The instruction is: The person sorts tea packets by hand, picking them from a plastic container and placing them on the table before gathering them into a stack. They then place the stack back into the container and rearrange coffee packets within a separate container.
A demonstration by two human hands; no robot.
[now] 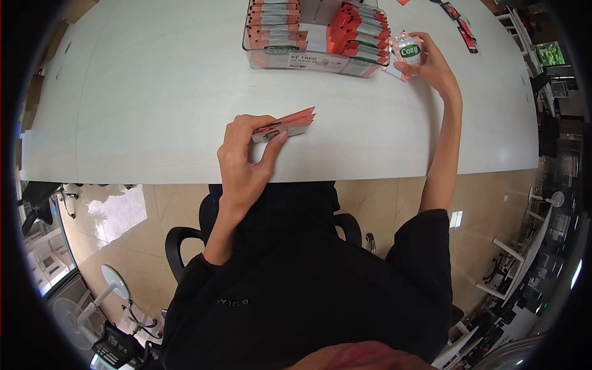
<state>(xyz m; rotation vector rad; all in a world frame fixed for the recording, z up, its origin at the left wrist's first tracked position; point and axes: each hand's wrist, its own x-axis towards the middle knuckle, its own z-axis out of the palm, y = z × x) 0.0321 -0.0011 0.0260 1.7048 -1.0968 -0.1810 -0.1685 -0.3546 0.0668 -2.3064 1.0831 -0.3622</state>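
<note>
Pinching a small stack of orange sachets (pixel 285 126) in the left hand (pixel 243 157), a seated person closes the right hand (pixel 435 65) on a Cozy sachet (pixel 408 52) just beside the already well-filled clear display tray (pixel 314 60).

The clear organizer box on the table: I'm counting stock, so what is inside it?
The clear box holds upright rows of orange-red sachets, leaning in two or more stacks. Labels on its front wall cover the sachets' lower parts, so the floor and exact count cannot be seen.
</note>
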